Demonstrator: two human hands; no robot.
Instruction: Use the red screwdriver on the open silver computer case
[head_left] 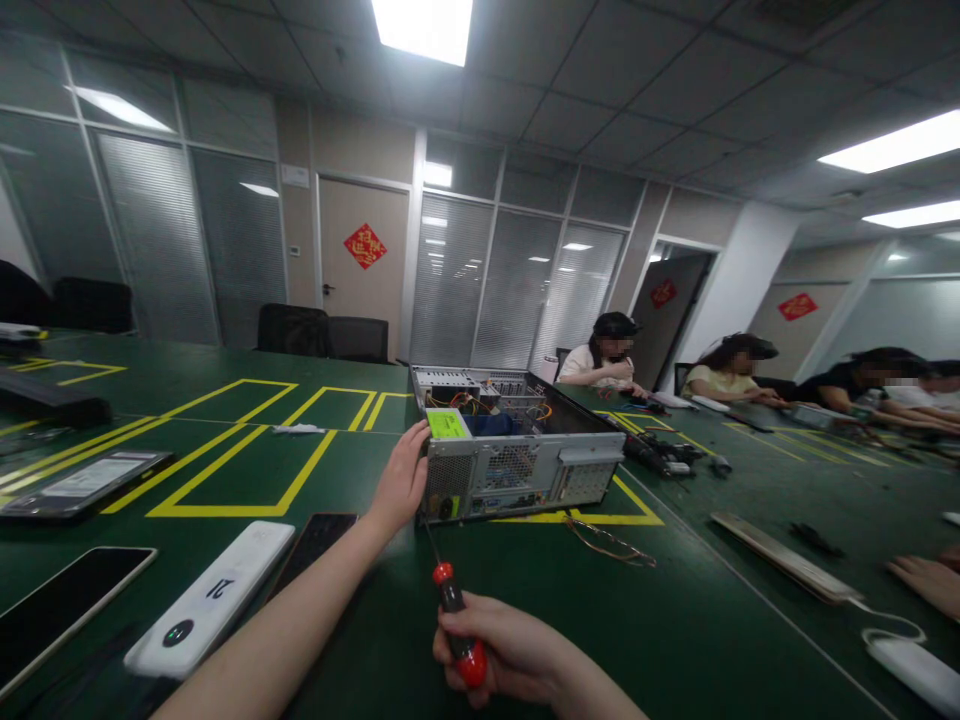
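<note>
A grey computer case (517,470) lies on its side on the green table, its top side uncovered and its rear panel facing me. Inside, at its left corner, sits a power supply with a yellow-green label (448,424). My left hand (405,472) rests against the left end of the case, fingers stretched out along it. Held in my right hand (499,645) is a red and black screwdriver (452,597), its shaft pointing up at the lower left corner of the rear panel. Whether the tip touches a screw I cannot tell.
A thin cable (611,543) lies before the case. Left are a phone (71,610), a white device (214,595), a dark slab (315,540) and a hard drive (86,480). Right are black cables (667,455) and a power strip (784,555). Several people sit along the table.
</note>
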